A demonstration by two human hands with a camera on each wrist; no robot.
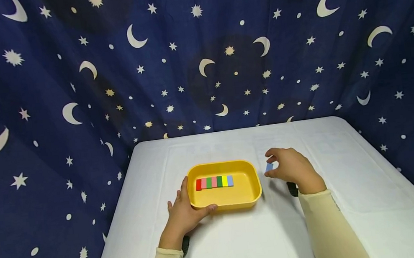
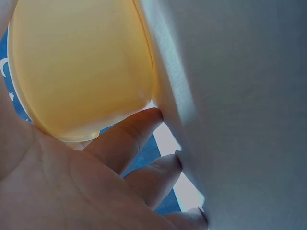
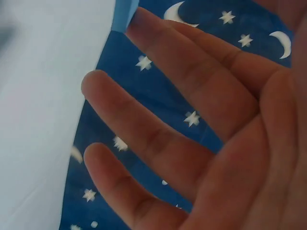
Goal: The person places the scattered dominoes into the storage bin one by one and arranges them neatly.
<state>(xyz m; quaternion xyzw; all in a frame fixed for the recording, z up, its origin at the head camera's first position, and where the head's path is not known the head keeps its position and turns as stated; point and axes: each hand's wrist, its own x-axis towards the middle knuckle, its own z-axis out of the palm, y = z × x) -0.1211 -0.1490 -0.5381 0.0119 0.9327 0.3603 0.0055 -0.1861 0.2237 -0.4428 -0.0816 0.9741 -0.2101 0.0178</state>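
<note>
A shallow yellow plastic tray (image 1: 245, 186) sits on the table with a row of small coloured tiles (image 1: 214, 182) lying side by side in it: red, pink, green, yellow and light blue. My left hand (image 1: 183, 216) holds the tray at its near left corner, thumb along the front rim and index finger along the left side. The left wrist view shows the tray's outer wall (image 2: 86, 67) against that hand. To the right of the tray, my right hand (image 1: 293, 167) pinches a light blue tile (image 1: 269, 167) between thumb and fingertips, above the table.
A white cloth covers the table (image 1: 349, 181). Behind and on both sides hangs a dark blue curtain (image 1: 187, 85) printed with moons and stars. Dark bands show at both wrists.
</note>
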